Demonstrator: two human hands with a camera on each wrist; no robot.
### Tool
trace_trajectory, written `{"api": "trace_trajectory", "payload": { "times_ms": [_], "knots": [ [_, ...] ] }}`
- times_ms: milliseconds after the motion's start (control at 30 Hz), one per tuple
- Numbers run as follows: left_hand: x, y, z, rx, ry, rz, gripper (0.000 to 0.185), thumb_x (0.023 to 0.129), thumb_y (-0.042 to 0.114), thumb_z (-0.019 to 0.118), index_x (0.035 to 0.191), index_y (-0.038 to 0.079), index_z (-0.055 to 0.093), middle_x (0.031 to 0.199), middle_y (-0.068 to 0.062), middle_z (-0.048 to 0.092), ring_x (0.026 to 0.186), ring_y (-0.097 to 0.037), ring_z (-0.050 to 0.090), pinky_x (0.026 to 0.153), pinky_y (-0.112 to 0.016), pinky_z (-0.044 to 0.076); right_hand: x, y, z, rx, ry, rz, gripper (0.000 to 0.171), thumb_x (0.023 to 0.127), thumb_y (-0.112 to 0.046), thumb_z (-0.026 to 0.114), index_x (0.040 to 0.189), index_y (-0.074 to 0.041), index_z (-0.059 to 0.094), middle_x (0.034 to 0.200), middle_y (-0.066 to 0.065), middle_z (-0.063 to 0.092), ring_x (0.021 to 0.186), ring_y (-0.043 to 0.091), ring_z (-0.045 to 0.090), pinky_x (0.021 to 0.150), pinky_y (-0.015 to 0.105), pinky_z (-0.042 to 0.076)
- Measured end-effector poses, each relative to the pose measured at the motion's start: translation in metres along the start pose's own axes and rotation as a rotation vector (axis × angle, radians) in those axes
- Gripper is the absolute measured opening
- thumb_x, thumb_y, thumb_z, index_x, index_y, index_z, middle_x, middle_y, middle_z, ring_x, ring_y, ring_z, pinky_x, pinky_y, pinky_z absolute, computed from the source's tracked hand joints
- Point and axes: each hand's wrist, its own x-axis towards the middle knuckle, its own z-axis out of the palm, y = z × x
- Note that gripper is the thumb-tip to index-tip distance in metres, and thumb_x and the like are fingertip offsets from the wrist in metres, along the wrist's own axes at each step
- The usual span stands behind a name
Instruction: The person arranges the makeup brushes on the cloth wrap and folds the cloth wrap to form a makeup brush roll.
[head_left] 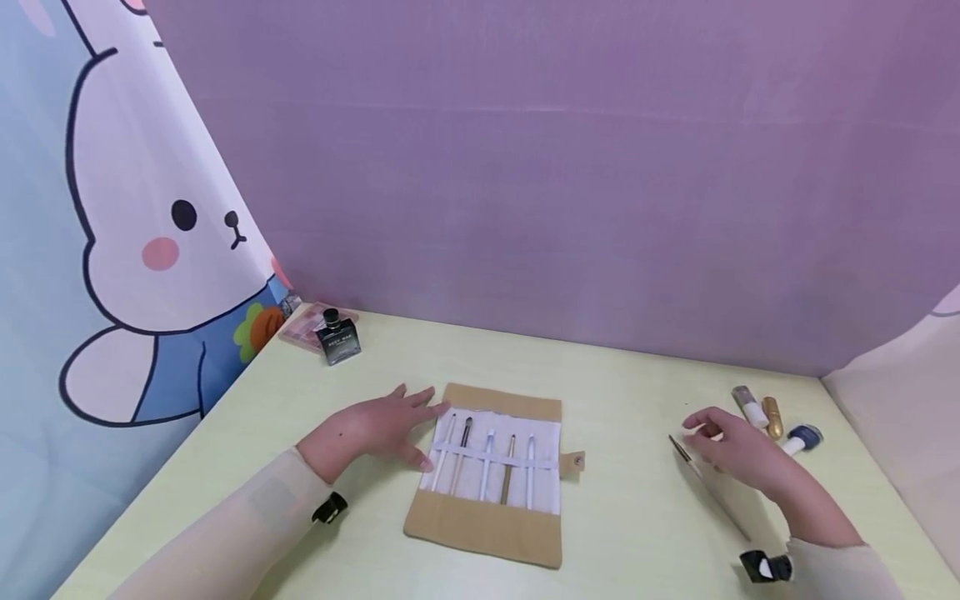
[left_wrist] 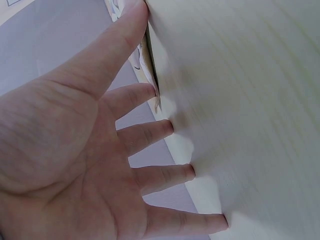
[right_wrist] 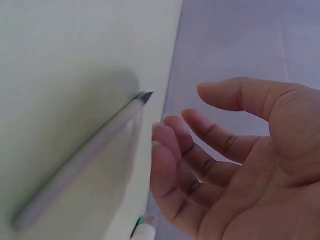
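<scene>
A tan canvas brush roll with a white fabric lining [head_left: 487, 521] is lying unrolled and flat on the smooth pale yellow-green surface [head_left: 630, 533]; five slim brushes [head_left: 487, 460] are sitting under its white band; the left hand [head_left: 375, 429] is resting with straight, spread fingers [left_wrist: 165, 130] pressing down at the roll's left edge, holding nothing; the right hand [head_left: 738, 454] is hovering with loosely curled fingers, gripping nothing, just beside a thin grey tapered brush [head_left: 708, 487] lying on the surface; small round cosmetic tubes in white, gold and blue [head_left: 776, 421] are lying near it; a squat black glass bottle [head_left: 337, 337] is standing at the far left corner.
</scene>
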Motion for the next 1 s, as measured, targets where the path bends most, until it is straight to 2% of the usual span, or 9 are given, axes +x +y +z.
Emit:
{"api": "trace_trajectory", "payload": {
  "times_ms": [167,467,800,1000],
  "knots": [
    [0.001,0.0,0.0,-0.004,-0.002,-0.005,0.098,0.086,0.051,0.085,0.168,0.027,0.037,0.181,-0.009,0.023,0.165,-0.053,0.016,0.122,-0.075,0.034,-0.003,0.011,0.005,0.031,-0.045,0.02,0.036,0.105,-0.019,0.062,0.131,0.006,0.056,0.107,0.008,0.059,0.074,0.01,0.054,0.064,0.026,0.049],
    [0.002,-0.003,0.002,0.007,-0.006,-0.019,0.097,0.087,0.052,0.084,0.168,0.03,0.036,0.181,-0.006,0.022,0.166,-0.051,0.015,0.123,-0.073,0.035,0.001,0.015,0.01,0.035,-0.078,0.039,0.036,0.097,-0.012,0.071,0.124,0.006,0.057,0.101,0.006,0.058,0.074,0.011,0.053,0.062,0.025,0.05],
    [0.002,-0.003,0.001,0.018,-0.005,-0.017,0.098,0.086,0.054,0.084,0.168,0.03,0.036,0.181,-0.006,0.022,0.166,-0.05,0.015,0.123,-0.073,0.036,0.003,0.011,0.014,0.017,-0.072,0.03,0.034,0.095,-0.004,0.066,0.126,0.008,0.056,0.1,0.008,0.06,0.074,0.014,0.059,0.061,0.027,0.052],
    [0.001,-0.001,0.0,0.009,-0.01,-0.026,0.098,0.086,0.053,0.084,0.168,0.03,0.036,0.181,-0.006,0.022,0.166,-0.05,0.015,0.123,-0.073,0.036,0.003,0.009,0.014,-0.024,-0.079,0.029,0.036,0.095,-0.004,0.066,0.128,0.008,0.055,0.102,0.009,0.064,0.074,0.017,0.061,0.061,0.028,0.052]
  ]
}}
